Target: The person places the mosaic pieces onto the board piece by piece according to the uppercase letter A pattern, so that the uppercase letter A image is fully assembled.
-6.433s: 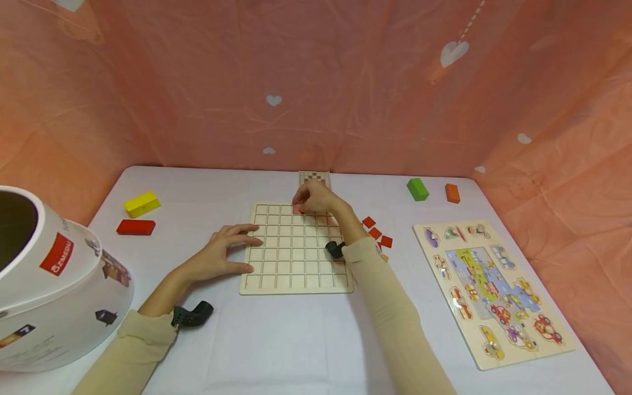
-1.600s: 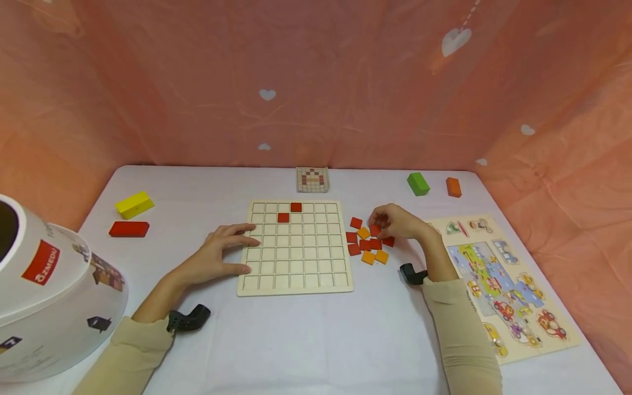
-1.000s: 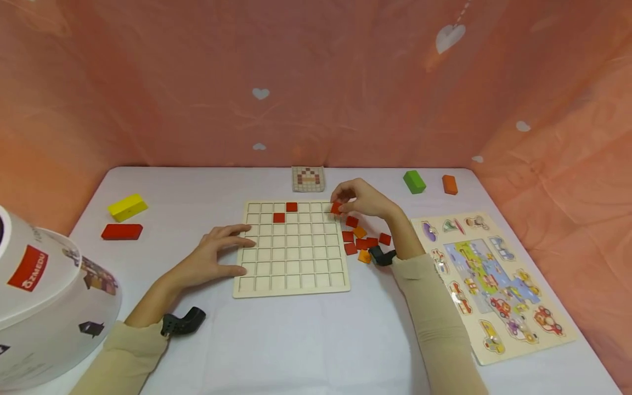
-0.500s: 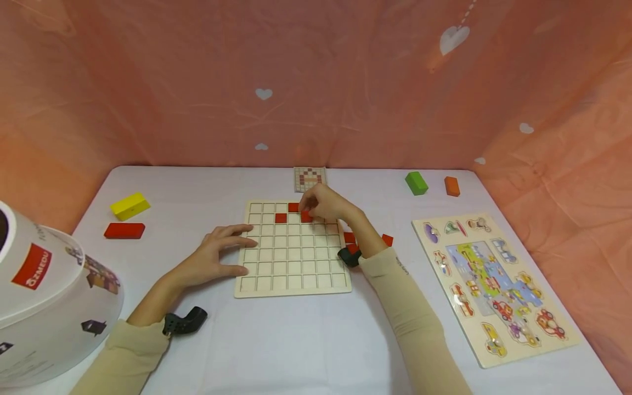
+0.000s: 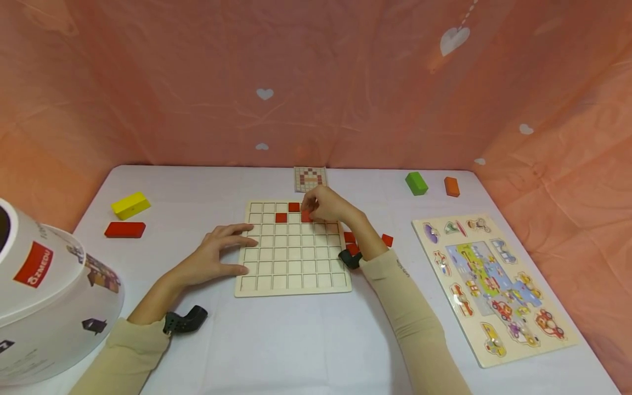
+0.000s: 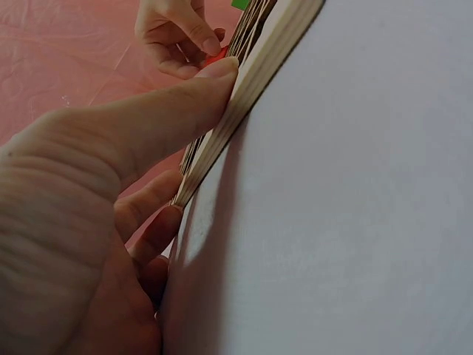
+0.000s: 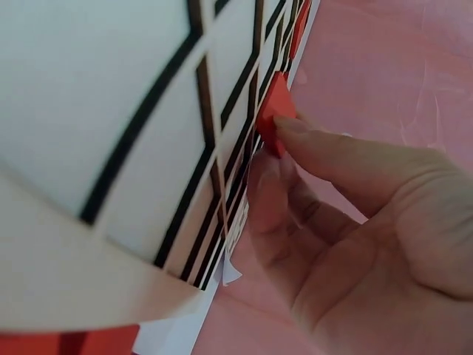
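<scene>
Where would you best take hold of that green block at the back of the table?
Probably across the green block's two long side faces, coming straight down from above. It lies flat on the table, apart from the orange block beside it, so the top and sides are free. Its long flat faces give finger and thumb a steady grip; the short ends would let it swivel more easily.

We read one label only: white letters, seemingly "ZMEDU", on a red patch [image 5: 36,265] on the side of the big white tub [image 5: 54,307], well to the left of our left hand [image 5: 217,253].
</scene>
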Available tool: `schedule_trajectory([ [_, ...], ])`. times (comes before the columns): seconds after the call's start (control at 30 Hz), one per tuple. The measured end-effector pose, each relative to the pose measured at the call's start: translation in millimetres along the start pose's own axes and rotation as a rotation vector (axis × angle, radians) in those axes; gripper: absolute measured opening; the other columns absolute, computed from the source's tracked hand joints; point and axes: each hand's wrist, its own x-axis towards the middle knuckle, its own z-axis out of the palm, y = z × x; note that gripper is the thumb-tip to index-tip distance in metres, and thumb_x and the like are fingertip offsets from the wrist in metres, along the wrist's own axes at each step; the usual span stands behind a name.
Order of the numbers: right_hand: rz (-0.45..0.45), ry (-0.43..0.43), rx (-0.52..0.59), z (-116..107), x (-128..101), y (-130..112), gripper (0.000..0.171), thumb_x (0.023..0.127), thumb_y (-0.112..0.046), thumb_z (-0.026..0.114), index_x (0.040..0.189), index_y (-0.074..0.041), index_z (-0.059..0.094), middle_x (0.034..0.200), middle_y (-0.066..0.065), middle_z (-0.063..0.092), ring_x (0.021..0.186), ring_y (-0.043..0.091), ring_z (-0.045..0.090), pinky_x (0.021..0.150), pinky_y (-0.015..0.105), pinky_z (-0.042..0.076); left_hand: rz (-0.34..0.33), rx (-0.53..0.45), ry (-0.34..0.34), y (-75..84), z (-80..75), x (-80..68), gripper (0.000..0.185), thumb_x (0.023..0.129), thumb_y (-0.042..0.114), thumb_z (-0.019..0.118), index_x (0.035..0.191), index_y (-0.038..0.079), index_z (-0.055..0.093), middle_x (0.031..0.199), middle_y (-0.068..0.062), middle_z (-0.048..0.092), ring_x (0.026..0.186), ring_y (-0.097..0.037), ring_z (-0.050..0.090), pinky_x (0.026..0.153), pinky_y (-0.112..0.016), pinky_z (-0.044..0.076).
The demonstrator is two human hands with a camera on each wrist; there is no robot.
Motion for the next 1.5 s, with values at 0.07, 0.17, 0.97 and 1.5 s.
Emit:
schedule_trajectory([
  [0.07, 0.016, 0.002, -0.014, -0.2, -0.4, -0.2, 0.017, 0.084, 0.013, 0.068, 0.098, 0.005, 0.074, 0.092, 0.014, 0.071, 0.085, 0.024, 0.063, 0.076, 0.030, 0.052, 0.002, 0.000, 0.000, -0.5, 0.3, 0.3, 0.049, 0.079, 0.028, 0.085, 0.123, 0.015, 0.069, 0.153, -0.008, 0.041, 0.139, -0.035, 0.028, 0.105, -0.060, 0.016],
  [0.17, 0.027, 0.004, -0.030, -0.9, -2.9, 0.5, 0.018, 0.086, 0.009, 0.068, 0.102, 0.005, 0.074, 0.095, 0.014, 0.072, 0.087, 0.024, 0.065, 0.077, 0.030, 0.052, 0.001, 0.001, -0.001, -0.9, 1.1, 0.8, 0.049, 0.079, 0.028, 0.085, 0.124, 0.015, 0.069, 0.153, -0.008, 0.040, 0.139, -0.035, 0.028, 0.105, -0.061, 0.017],
  [0.97, 0.073, 0.056, 0.129, -45.8, -90.2, 80.4, 0.035, 0.088, -0.001, 0.070, 0.122, 0.003, 0.067, 0.120, 0.019, 0.066, 0.107, 0.033, 0.057, 0.094, 0.044, 0.046, 0.000, 0.005, -0.009, 1.1, 5.5, 7.6, 0.050, 0.078, 0.029, 0.085, 0.124, 0.014, 0.069, 0.153, -0.009, 0.040, 0.139, -0.035, 0.027, 0.107, -0.063, 0.015],
  [1.5, 0.143, 0.102, 0.075, -36.2, -81.9, 76.0, 0.027, 0.087, 0.001, 0.070, 0.114, 0.005, 0.067, 0.111, 0.017, 0.066, 0.098, 0.030, 0.056, 0.093, 0.041, 0.046, 0.021, 0.001, -0.008, 0.7, 2.1, 10.0, 0.045, 0.079, 0.030, 0.085, 0.119, 0.016, 0.071, 0.152, -0.010, 0.041, 0.139, -0.036, 0.028, 0.106, -0.061, 0.016],
])
